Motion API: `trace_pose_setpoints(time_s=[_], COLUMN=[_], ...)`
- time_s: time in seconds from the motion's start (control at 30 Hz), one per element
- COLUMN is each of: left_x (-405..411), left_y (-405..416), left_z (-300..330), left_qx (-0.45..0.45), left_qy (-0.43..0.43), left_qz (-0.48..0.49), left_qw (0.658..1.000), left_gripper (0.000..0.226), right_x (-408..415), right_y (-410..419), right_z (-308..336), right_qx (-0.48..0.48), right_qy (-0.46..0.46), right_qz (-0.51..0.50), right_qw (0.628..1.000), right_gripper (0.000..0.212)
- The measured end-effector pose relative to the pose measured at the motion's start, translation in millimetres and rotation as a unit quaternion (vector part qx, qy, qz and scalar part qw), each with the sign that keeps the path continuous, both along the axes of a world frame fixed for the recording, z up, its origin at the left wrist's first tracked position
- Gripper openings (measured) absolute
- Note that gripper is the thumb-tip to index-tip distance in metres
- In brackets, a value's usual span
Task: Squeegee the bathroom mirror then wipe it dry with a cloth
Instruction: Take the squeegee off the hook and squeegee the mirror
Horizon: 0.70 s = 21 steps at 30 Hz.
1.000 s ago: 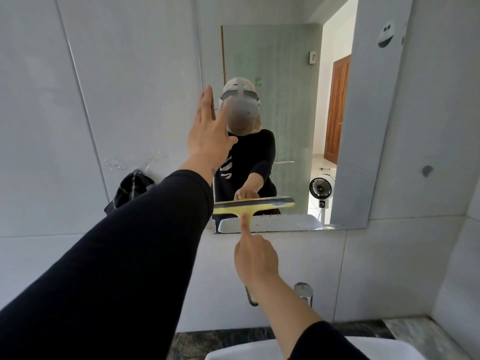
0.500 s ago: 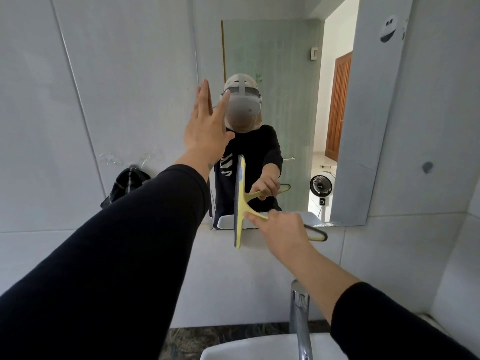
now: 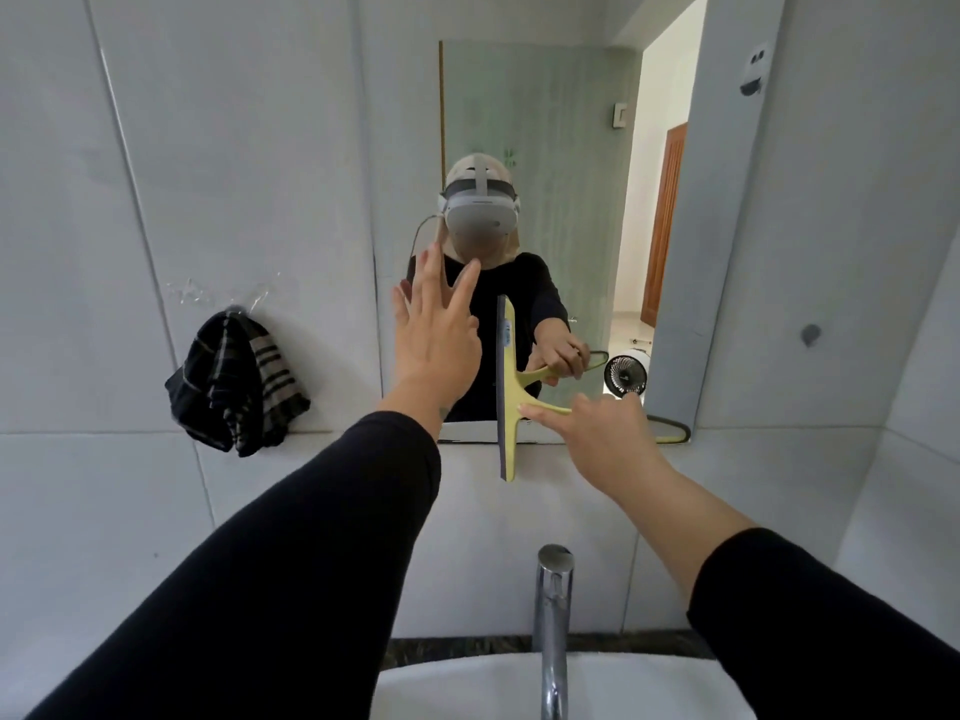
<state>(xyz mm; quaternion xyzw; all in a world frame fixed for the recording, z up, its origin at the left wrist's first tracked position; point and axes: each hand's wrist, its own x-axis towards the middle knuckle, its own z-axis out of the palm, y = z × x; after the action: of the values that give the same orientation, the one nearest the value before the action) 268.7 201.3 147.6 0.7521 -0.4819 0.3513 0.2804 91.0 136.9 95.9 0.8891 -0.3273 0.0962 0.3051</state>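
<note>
The wall mirror point(image 3: 561, 148) hangs straight ahead above the basin. My right hand point(image 3: 608, 433) grips the handle of a yellow squeegee point(image 3: 506, 392). Its blade stands vertical against the mirror's lower edge, the bottom end overhanging the tile below. My left hand point(image 3: 436, 335) is raised with fingers spread, flat at the mirror's lower left corner, just left of the blade. A dark striped cloth point(image 3: 236, 381) hangs from a wall hook to the left of the mirror, apart from both hands.
A chrome tap point(image 3: 553, 615) rises from the white basin point(image 3: 457, 688) at the bottom centre, below my arms. Grey tiled wall point(image 3: 156, 148) surrounds the mirror. A small sticker point(image 3: 753, 70) sits at the upper right beside the mirror, and a dark wall hook point(image 3: 810, 334) lower right.
The squeegee blade turned from horizontal to vertical at the mirror's bottom edge. My right hand shifted rightward on the handle. My left hand stayed on the mirror while the view tipped down, showing cloth and tap.
</note>
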Motion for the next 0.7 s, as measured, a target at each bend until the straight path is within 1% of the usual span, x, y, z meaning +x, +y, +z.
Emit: trace_pose_setpoints(time_s=[0.1,0.3,0.5,0.6,0.7], left_x=[-20,-60,-78,-78,-81], left_y=[-12,-47,-71,-75,-77], left_z=[-10,-21,-29,-31,-33], left_qx=[0.023,0.035,-0.016,-0.025,-0.024], left_qy=[-0.006,0.014,0.069,0.068,0.058], left_qz=[0.000,-0.022,-0.027,-0.016,0.019], left_qw=[1.000,0.999,0.997,0.997,0.998], left_gripper=[0.069,0.073,0.071,0.071,0.071], right_x=[-16,-59,-112,-137,-160], right_y=[-16,-47,-82,-96,-106], right_z=[3,6,6,5,7], right_qx=[0.016,0.017,0.017,0.012,0.009], right_qy=[-0.007,-0.002,-0.003,-0.002,0.000], right_qz=[0.006,0.004,-0.013,-0.027,-0.040], right_qw=[1.000,1.000,1.000,1.000,0.999], right_gripper=[0.068,0.069,0.076,0.077,0.074])
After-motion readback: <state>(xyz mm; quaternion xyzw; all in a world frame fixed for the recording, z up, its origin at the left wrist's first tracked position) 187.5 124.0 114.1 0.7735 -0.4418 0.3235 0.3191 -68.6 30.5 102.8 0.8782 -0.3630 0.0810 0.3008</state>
